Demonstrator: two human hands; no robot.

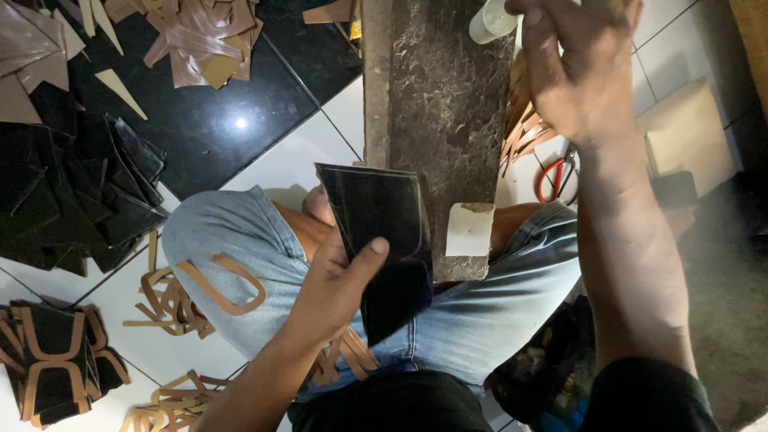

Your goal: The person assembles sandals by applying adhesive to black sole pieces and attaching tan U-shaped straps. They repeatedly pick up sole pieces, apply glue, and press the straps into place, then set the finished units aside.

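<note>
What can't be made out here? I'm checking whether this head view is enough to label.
- Right hand: fingertips cut off by the top edge; grasp unclear.
- White cup: partly cropped there.
- Black leather piece: lower corner hidden by the left hand.
- Orange-handled scissors: blades behind the forearm.

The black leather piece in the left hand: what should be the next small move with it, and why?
Probably lay the black leather piece flat on the dark stone slab. The left hand holds it tilted against the slab's near edge, thumb on top, while the right hand reaches to the white cup at the far end. The slab surface between them is bare, so the piece has room there.
</note>
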